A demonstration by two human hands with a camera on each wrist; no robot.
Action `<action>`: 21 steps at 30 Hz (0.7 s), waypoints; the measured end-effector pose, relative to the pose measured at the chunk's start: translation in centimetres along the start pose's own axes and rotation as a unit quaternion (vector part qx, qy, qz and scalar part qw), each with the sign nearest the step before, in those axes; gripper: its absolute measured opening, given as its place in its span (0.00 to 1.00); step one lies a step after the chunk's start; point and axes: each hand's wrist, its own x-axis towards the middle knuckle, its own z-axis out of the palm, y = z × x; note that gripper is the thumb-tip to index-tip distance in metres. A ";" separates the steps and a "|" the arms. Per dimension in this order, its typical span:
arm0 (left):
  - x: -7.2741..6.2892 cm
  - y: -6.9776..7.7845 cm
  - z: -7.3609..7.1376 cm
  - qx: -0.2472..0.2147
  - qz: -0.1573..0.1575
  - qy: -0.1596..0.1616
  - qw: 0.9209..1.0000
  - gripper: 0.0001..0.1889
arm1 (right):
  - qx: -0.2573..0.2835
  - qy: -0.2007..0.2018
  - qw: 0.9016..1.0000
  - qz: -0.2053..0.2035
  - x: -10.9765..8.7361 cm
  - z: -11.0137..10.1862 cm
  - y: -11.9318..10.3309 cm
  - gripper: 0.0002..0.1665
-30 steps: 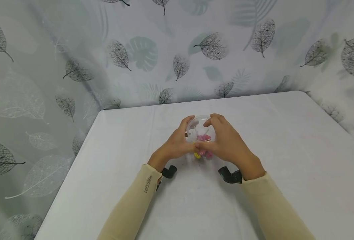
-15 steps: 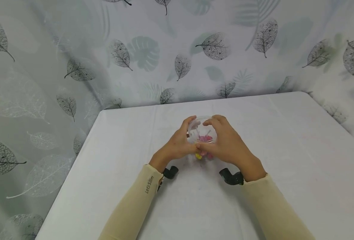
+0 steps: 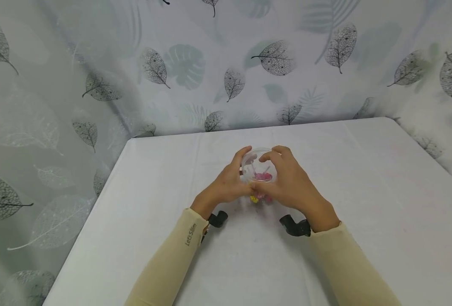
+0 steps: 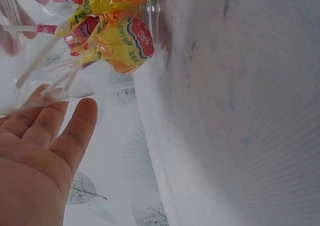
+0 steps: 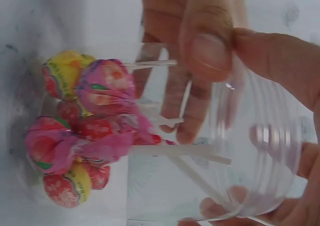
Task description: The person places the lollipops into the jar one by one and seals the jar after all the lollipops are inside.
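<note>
A clear plastic jar [image 3: 258, 163] with a ridged neck stands upright near the table's middle, between both hands. In it are several lollipops [image 5: 107, 88] in pink, red and yellow wrappers, candy ends down and white sticks [image 5: 175, 150] pointing up. My left hand [image 3: 227, 183] holds the jar's left side, and my right hand [image 3: 291, 180] grips the right side near the neck. The thumbs meet at the near side, as the right wrist view shows. Fingers [image 4: 77, 131] of the left hand lie along the jar's wall. No lid shows in any view.
A white cloth covers the table [image 3: 164, 182]. Leaf-printed curtains [image 3: 195, 85] hang behind it and on both sides. A black curved camera mount [image 3: 295, 225] sits at the right wrist, with another mount [image 3: 218, 219] at the left.
</note>
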 end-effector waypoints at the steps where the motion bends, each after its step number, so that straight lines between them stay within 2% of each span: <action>1: 0.0 0.1 0.0 0.003 0.000 0.002 1.000 0.62 | -0.003 0.008 1.000 -0.001 0.0 0.1 0.0 0.39; 3: -0.1 0.0 -0.1 0.008 0.001 0.004 1.000 0.63 | -0.001 0.012 1.000 0.002 0.0 0.2 0.1 0.39; 8: -0.2 0.0 0.0 0.004 -0.008 0.005 1.000 0.64 | 0.012 -0.028 1.000 0.007 0.0 -0.1 0.1 0.35; 14: -0.2 0.0 0.2 0.014 0.000 0.006 1.000 0.63 | -0.001 -0.009 1.000 0.012 -0.1 -0.2 0.1 0.38; 19: -0.1 0.1 0.2 0.012 0.003 0.002 1.000 0.63 | 0.007 -0.032 0.999 0.012 -0.2 -0.6 0.1 0.37; 21: -0.1 0.2 0.2 0.013 0.003 0.000 1.000 0.63 | 0.007 -0.025 1.000 0.013 -0.2 -0.6 0.1 0.37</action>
